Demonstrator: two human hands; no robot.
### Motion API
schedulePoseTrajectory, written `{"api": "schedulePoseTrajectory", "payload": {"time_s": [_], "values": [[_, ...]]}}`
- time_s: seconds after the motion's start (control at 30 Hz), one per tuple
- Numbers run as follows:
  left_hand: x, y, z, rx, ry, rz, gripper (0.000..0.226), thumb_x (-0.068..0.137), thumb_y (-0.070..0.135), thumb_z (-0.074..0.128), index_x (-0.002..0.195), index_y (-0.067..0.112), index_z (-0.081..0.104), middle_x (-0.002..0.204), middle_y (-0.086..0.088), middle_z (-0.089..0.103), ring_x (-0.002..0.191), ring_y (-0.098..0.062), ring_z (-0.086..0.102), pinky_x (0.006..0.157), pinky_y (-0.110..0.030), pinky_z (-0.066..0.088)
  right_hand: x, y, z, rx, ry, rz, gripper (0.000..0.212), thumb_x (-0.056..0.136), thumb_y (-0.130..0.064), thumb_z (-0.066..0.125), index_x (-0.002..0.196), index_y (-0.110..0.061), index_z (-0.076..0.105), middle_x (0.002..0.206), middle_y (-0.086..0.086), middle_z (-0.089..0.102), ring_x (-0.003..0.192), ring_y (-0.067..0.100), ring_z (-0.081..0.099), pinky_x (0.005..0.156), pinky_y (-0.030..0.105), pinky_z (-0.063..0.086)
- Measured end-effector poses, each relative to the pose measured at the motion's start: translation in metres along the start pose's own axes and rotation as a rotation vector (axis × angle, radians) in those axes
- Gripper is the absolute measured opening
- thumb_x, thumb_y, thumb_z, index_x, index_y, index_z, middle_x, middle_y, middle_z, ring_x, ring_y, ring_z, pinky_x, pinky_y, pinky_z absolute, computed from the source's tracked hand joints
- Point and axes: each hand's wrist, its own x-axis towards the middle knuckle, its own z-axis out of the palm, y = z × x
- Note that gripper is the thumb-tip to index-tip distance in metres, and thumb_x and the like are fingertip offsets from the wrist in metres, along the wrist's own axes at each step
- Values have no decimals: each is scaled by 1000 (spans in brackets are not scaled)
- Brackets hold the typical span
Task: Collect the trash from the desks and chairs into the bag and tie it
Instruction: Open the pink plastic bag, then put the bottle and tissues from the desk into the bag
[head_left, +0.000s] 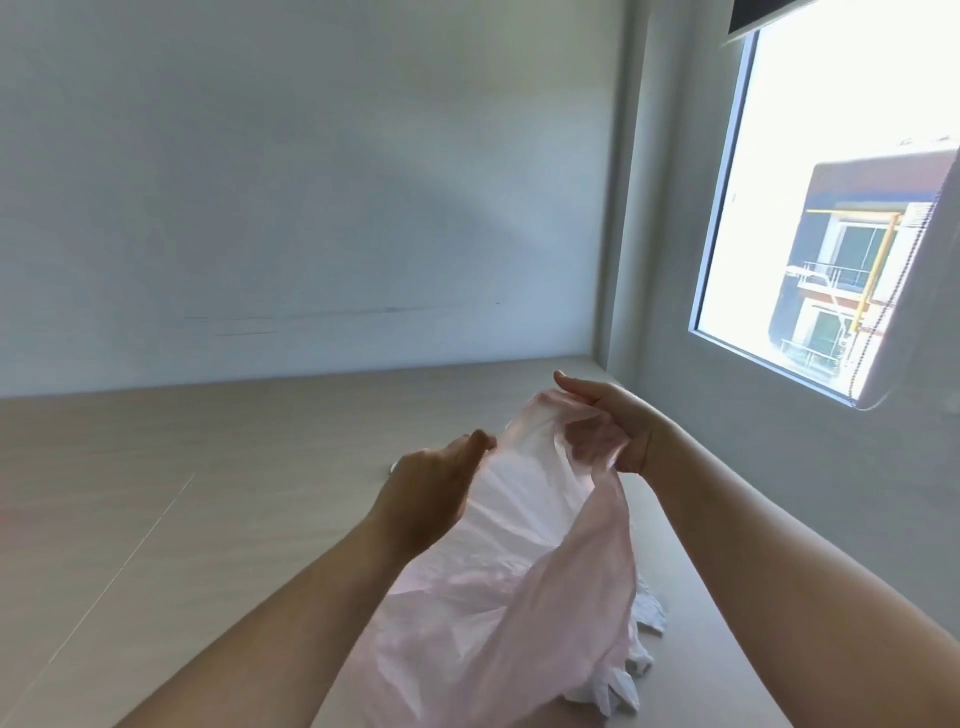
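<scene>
A thin, translucent pink plastic bag (509, 561) hangs between my hands above the desk (208, 467). My left hand (431, 488) pinches the bag's left edge near the top. My right hand (608, 421) grips the top right of the bag, with some fingers seen through the plastic. The bag's mouth is held up and spread between both hands. Crumpled white paper trash (631, 670) lies on the desk just right of the bag's lower part, partly hidden by the plastic. A small pale object (393, 467) peeks out behind my left hand.
The light wooden desk runs to a white wall (311, 182) at the back and a wall corner at the right. A window (841, 218) with a beaded blind cord is on the right wall.
</scene>
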Motion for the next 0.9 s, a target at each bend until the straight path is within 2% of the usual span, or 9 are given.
{"api": "schedulePoseTrajectory", "payload": {"time_s": [0.1, 0.23, 0.33, 0.4, 0.5, 0.63, 0.73, 0.8, 0.9], "values": [[8, -6, -15, -255, 54, -23, 43, 86, -2, 49, 117, 25, 36, 98, -10, 67, 67, -34, 66, 54, -40, 53, -2, -6, -11, -1, 189, -92, 48, 81, -56, 57, 88, -13, 75, 76, 9, 71, 56, 17, 67, 53, 17, 50], [34, -7, -47, -467, -19, -55, 32, 78, -3, 43, 93, 23, 55, 84, 2, 59, 63, -3, 54, 60, -22, 44, -3, -22, -21, -100, 420, -248, 65, 78, -61, 57, 125, -17, 55, 102, 10, 67, 70, 16, 73, 57, 26, 57], [50, -12, -58, -442, -143, -151, 47, 69, -16, 38, 63, 23, 65, 83, 7, 57, 69, -11, 53, 63, -19, 37, -7, -20, -13, -446, 509, -307, 81, 57, -73, 63, 125, -29, 55, 109, -4, 64, 80, 4, 68, 68, 21, 53], [57, -18, -61, -378, -115, -242, 43, 78, -13, 44, 69, 17, 73, 85, 5, 61, 77, -13, 57, 69, -19, 39, -7, -7, -10, -577, 515, -385, 89, 40, -76, 75, 117, -35, 57, 116, -3, 64, 94, 9, 68, 79, 26, 53], [60, -27, -65, -332, -52, -364, 35, 83, -9, 46, 80, 10, 75, 92, -1, 68, 87, -16, 61, 80, -18, 42, -6, 13, -6, -802, 531, -392, 87, 48, -63, 82, 125, -41, 49, 129, -6, 50, 119, 13, 49, 96, 31, 43], [52, -40, -75, -281, 76, -475, 35, 81, -8, 40, 79, 4, 73, 93, -6, 72, 88, -20, 64, 75, -11, 38, 0, 38, -1, -1152, 475, -197, 93, 61, -45, 84, 140, -36, 38, 126, -8, 44, 116, 14, 48, 103, 35, 43], [42, -46, -80, -211, 76, -471, 18, 83, 5, 54, 82, 2, 72, 90, -8, 68, 84, -25, 65, 76, -22, 45, 14, 55, 2, -1281, 585, -264, 17, 78, -25, 70, 95, -22, 68, 90, -1, 67, 83, 20, 65, 76, 33, 54], [33, -48, -80, -132, -62, -413, 27, 74, 16, 73, 97, 4, 69, 96, -8, 59, 85, -27, 62, 80, -32, 49, 24, 58, 4, -1092, 744, -330, 23, 84, -12, 50, 68, -11, 66, 67, 5, 70, 57, 20, 66, 49, 28, 52], [12, -54, -72, 63, -291, -345, 45, 81, 4, 59, 125, 7, 52, 124, -7, 42, 91, -33, 60, 81, -39, 48, 40, 59, 7, -844, 864, -368, 26, 83, -2, 41, 75, 5, 65, 67, 16, 70, 50, 26, 64, 42, 31, 53]]}}
